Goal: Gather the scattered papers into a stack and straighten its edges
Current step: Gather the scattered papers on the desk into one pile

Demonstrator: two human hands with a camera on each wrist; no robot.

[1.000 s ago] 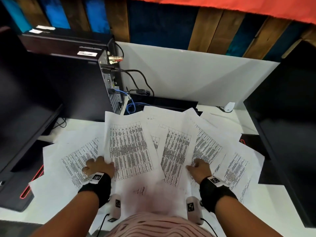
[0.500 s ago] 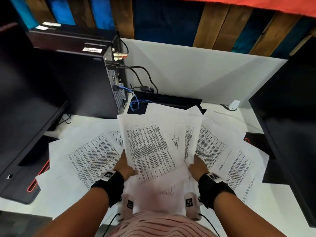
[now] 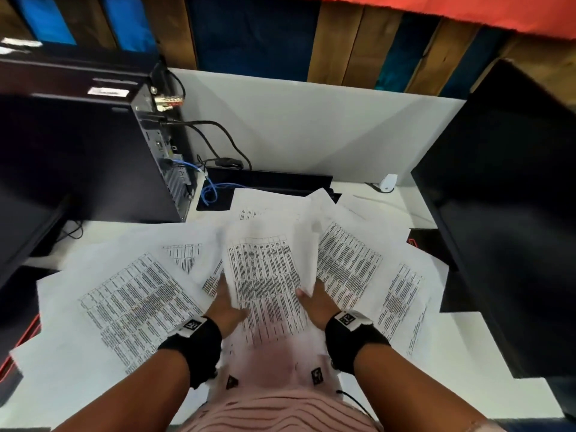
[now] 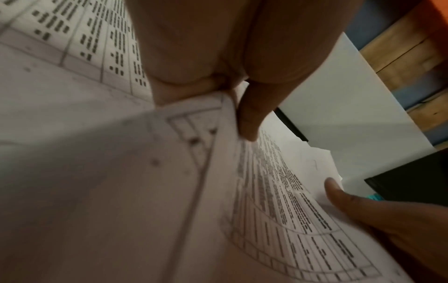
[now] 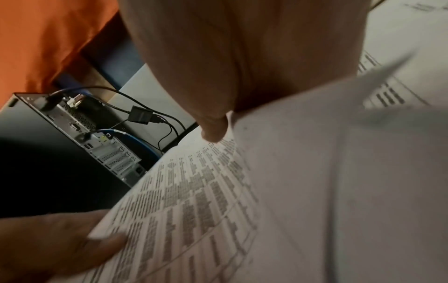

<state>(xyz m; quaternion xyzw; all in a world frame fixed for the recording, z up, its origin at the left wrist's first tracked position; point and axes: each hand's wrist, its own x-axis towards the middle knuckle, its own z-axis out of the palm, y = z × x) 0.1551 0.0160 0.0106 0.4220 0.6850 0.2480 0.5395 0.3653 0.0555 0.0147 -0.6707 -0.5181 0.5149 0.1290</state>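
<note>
White printed papers lie fanned over the white desk [image 3: 467, 344]. A bunch of sheets [image 3: 265, 275] is raised in the middle, bowed between my two hands. My left hand [image 3: 226, 302] grips its left edge, thumb [image 4: 247, 118] on top of the bunch [image 4: 266, 191]. My right hand [image 3: 313, 302] grips the right edge, thumb [image 5: 213, 130] on the printed face [image 5: 206, 191]. Loose sheets stay flat at the left [image 3: 137, 300], the right [image 3: 349, 260] and the far right [image 3: 402, 294]. The fingers under the bunch are hidden.
A black computer tower [image 3: 93, 157] with cables [image 3: 212, 191] stands at the back left. Dark monitors flank the desk at the left [image 3: 18, 219] and right [image 3: 505, 213]. A white partition [image 3: 311, 129] closes the back, with a small white object [image 3: 388, 182] near it.
Both hands have slid inward from the spread sheets toward each other, pushing the middle papers together and lifting them off the desk as a bowed bunch.
</note>
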